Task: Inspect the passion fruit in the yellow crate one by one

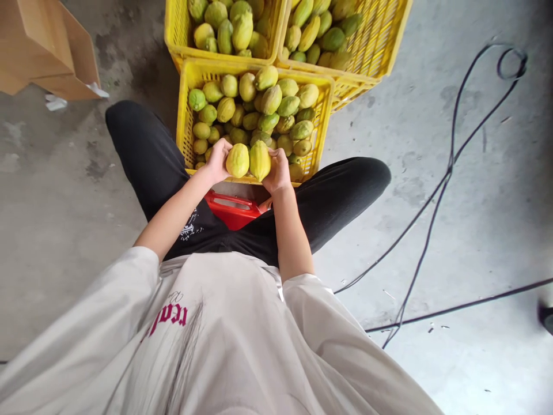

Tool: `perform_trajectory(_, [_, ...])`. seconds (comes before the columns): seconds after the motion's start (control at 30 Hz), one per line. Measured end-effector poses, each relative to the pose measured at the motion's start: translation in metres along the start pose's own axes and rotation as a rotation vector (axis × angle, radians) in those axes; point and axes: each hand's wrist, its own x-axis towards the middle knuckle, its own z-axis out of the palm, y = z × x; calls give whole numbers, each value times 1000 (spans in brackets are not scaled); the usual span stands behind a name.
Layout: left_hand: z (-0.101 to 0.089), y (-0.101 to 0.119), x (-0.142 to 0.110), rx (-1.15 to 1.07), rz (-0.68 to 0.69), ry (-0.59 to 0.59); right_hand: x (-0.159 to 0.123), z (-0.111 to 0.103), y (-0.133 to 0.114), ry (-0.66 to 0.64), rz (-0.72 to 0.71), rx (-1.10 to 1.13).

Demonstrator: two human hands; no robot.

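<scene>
My left hand (217, 162) is wrapped round a yellow-green fruit (237, 160). My right hand (277, 171) grips a second, longer yellow-green fruit (260, 159). The two fruits touch side by side over the near rim of a yellow crate (185, 109) heaped with several similar green and yellow fruits. My legs in black trousers straddle the crate.
Two more yellow crates (175, 31) (391, 43) of fruit stand behind the near one. A red plastic object (231, 208) sits between my knees. A cardboard box (47, 49) lies at upper left. Black cables (436, 196) trail across the concrete floor on the right.
</scene>
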Motion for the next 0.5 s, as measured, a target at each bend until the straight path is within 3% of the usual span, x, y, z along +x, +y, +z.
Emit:
perform_trajectory(0.13, [10, 10, -6, -172, -84, 45, -14, 13, -15, 50, 55, 23])
perform_trajectory(0.37, [19, 6, -10, -103, -99, 25, -12, 16, -14, 135, -8, 44])
perform_trajectory(0.5, [17, -2, -5, -35, -7, 35, -5, 13, -2, 142, -21, -3])
